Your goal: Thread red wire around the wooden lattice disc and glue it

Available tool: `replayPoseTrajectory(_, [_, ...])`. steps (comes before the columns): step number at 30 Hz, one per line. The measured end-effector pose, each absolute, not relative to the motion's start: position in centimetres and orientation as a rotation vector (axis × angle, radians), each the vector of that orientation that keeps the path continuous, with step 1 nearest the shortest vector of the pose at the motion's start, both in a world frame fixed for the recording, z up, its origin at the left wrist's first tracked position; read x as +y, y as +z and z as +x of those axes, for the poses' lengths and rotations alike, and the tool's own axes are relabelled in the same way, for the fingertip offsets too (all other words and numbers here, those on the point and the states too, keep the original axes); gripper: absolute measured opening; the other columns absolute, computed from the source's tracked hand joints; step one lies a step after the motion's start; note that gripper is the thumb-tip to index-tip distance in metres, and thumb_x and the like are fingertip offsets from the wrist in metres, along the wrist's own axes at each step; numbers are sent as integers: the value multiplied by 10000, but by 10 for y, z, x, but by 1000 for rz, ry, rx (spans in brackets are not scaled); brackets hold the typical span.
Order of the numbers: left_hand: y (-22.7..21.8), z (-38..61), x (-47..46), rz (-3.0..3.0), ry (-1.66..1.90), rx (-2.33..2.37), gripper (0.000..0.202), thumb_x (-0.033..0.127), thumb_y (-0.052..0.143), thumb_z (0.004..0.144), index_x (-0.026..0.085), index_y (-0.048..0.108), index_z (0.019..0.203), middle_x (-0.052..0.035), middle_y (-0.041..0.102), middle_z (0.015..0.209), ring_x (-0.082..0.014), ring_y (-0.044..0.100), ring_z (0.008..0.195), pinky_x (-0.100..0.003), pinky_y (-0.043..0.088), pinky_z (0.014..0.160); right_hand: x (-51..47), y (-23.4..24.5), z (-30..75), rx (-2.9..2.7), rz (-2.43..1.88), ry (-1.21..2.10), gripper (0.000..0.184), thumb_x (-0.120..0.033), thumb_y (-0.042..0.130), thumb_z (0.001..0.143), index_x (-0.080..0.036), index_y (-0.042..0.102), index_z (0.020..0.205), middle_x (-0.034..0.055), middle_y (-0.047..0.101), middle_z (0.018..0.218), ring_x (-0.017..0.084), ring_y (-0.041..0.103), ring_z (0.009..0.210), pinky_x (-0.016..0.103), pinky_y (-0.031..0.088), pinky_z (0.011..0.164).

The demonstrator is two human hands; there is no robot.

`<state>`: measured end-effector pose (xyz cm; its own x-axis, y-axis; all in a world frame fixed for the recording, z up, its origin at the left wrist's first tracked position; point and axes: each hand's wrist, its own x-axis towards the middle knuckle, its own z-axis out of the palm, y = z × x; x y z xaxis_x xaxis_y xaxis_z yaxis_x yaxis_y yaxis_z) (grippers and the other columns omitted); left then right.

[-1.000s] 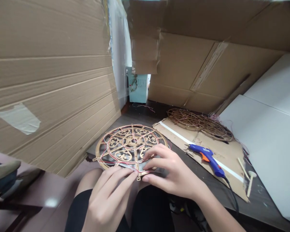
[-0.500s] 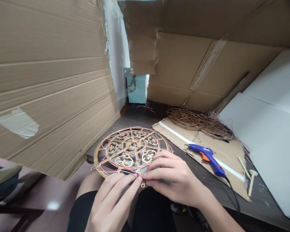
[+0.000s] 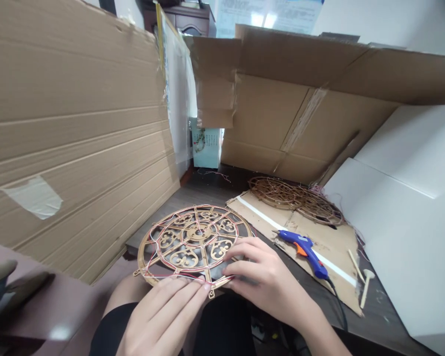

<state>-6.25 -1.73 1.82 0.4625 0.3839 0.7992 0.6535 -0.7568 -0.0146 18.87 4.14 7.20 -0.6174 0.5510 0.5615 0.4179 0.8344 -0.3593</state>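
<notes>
A round openwork disc (image 3: pixel 188 232), light wood-coloured with spokes and scroll patterns, lies partly on the dark table and juts over its front edge above my lap. Thin red and white wires (image 3: pixel 170 275) run around its rings and spokes. My left hand (image 3: pixel 163 316) is closed on the near rim, its thumb and fingertips pressing the wires beside a small tab. Around the rim just right of that tab, my right hand (image 3: pixel 263 277) curls its fingers, with the thumb underneath. Some fingertips are hidden.
A blue glue gun (image 3: pixel 307 252) with a black cord lies on a cardboard sheet (image 3: pixel 259 212) at the right. Behind it sit darker brown openwork discs (image 3: pixel 282 193) with wires. Pale stick-like pieces (image 3: pixel 365 291) lie far right. Cardboard walls (image 3: pixel 96 123) and a light-blue box (image 3: pixel 206 148) surround the table.
The camera view has tilted up and shifted slightly. My right hand has moved away from the left fingertips, rightward along the rim, and its fingers have spread slightly. My left hand stays at the wires.
</notes>
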Motion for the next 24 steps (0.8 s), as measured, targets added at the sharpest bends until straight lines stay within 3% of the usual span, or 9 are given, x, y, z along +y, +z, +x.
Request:
replayPoseTrajectory(4, [16, -60, -14, -2369, -1253, -893, 372, -48, 511, 968, 84, 707, 1255, -111, 776, 1187, -200, 634, 1260, -376, 448, 1135, 40, 87, 228, -2289, -1276, 294, 338, -533, 792, 879, -241, 686, 1012, 49, 704, 1167, 254, 640, 1096, 399, 509, 949])
replayPoseTrajectory(7, [12, -58, -15, -2373, -1273, -893, 406, -108, 506, 928, 68, 711, 1231, -122, 774, 1157, -197, 626, 1254, -382, 430, 1147, 51, 83, 281, -1925, -2101, 128, 543, -760, 623, 879, -218, 630, 851, 67, 706, 852, 279, 668, 813, 365, 470, 692])
replayPoseTrajectory(9, [9, -56, -17, -2381, -1292, -922, 406, -123, 534, 910, 62, 712, 1224, -138, 765, 1159, -214, 629, 1236, -403, 449, 1125, 59, 71, 311, -1820, -2397, 86, 574, -786, 599, 858, -214, 604, 818, 88, 700, 787, 306, 682, 777, 347, 429, 636])
replayPoseTrajectory(14, [1, -52, -21, -2372, -1388, -986, 387, -138, 610, 873, 64, 728, 1181, -133, 758, 1114, -222, 646, 1153, -406, 492, 1050, 71, 40, 337, -1716, -2478, 90, 663, -833, 560, 822, -181, 631, 920, 166, 738, 871, 363, 722, 839, 349, 441, 635])
replayPoseTrajectory(20, [-2, -43, -10, -2332, -1475, -996, 369, -131, 633, 879, 52, 724, 1186, -127, 746, 1090, -205, 635, 1101, -392, 488, 1002, 73, 32, 351, -1590, -2427, 351, 635, -808, 575, 765, -183, 674, 709, 144, 697, 656, 341, 703, 681, 368, 446, 616])
replayPoseTrajectory(24, [0, -37, 1, -2336, -1541, -1011, 335, -119, 635, 889, 59, 728, 1157, -113, 740, 1040, -182, 631, 1020, -355, 505, 930, 67, 26, 361, -1420, -2349, 287, 687, -809, 600, 715, -157, 729, 889, 137, 707, 663, 341, 694, 652, 390, 470, 610])
